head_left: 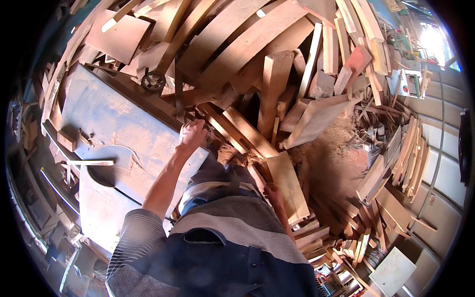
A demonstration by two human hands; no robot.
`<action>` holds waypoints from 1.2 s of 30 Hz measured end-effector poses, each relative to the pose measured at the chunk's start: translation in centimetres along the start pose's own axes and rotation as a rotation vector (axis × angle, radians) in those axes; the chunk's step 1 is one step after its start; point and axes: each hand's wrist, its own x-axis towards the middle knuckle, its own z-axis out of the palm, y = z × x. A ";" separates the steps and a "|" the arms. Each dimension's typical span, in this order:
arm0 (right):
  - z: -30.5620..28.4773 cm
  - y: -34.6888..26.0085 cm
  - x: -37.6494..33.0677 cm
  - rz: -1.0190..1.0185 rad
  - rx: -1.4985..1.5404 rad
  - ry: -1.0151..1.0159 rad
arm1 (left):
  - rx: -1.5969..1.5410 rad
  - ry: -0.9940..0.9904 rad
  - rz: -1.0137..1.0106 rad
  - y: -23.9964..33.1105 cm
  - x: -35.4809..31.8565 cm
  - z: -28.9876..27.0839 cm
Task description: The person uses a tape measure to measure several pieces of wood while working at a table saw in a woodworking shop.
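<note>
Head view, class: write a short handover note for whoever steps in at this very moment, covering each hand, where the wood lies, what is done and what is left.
Left hand: resting on the far edge of the saw table, fingers curled; whether it grips anything cannot be told.
Right hand: lowered beside the leaning plank, touching its near edge; grip unclear.
Wood: offcuts piled beyond the table, sawdust on the floor to the right.
Done: nothing certain; a thin strip lies on the table.
Left: the plank is not yet on the table.
</note>
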 end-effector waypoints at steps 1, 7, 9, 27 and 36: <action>0.1 -1.0 0.1 -0.057 0.010 0.019 | 0.006 0.027 -0.024 -0.8 -0.6 0.0; -1.3 0.6 1.6 -0.115 -0.019 0.187 | 0.175 -0.032 -0.053 -0.7 -0.5 1.1; -1.4 -0.7 0.6 -0.144 -0.199 0.218 | 0.216 0.001 -0.074 -0.5 -0.7 0.9; -6.4 -17.2 12.9 -0.493 -0.465 0.288 | 0.157 -0.049 -0.192 1.2 1.0 -0.2; -12.0 -44.5 30.8 -0.546 -0.796 0.397 | 0.245 -0.063 -0.228 0.7 0.8 1.2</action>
